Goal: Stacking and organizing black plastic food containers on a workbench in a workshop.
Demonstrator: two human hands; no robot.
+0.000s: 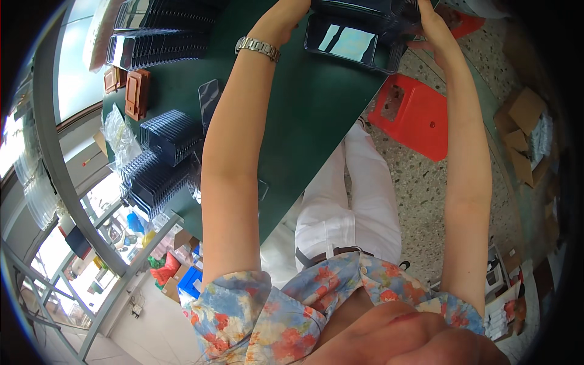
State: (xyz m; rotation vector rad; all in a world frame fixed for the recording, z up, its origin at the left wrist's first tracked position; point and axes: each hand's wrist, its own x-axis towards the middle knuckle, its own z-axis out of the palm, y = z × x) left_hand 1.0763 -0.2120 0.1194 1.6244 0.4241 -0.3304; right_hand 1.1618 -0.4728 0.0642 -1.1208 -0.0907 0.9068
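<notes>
On the table [298,115], tray stacks [159,50] stand at eleven and nine o'clock; a container [351,47] is at one, a seat [421,125] at two, a carton [527,114] towards three.

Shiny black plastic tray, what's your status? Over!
Bare left hand, right hand: either side of shiny black plastic tray, grips cropped. Tray by green table edge. Red plastic seat nearby, not blocking.

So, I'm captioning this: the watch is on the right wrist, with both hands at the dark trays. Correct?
Not quite: the head view shows the watch on the left wrist. The left hand and right hand are at the dark trays.
</notes>
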